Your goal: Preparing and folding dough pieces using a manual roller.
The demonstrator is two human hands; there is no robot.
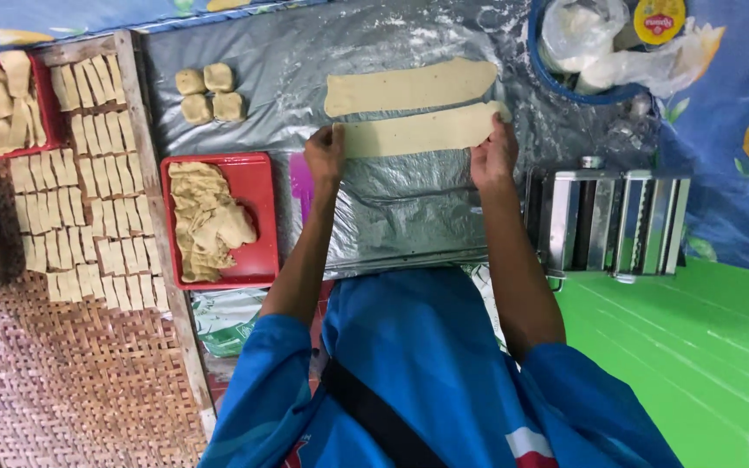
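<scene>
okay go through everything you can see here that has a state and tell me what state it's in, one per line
Near dough strip: rolled flat, held at both ends.
Far dough strip: flat, untouched.
Left hand: gripping the strip's left end.
Right hand: gripping its right end.
Dough lumps: four, unrolled.
Red tray: holding ragged dough scraps.
Cut dough pieces: laid in rows.
Pasta roller: standing idle, nothing in it.
Plastic sheet: spread out, floured.

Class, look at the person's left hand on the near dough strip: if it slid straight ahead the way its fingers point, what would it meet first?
Probably the far dough strip; the left hand grips the near dough strip and points toward it.
</scene>
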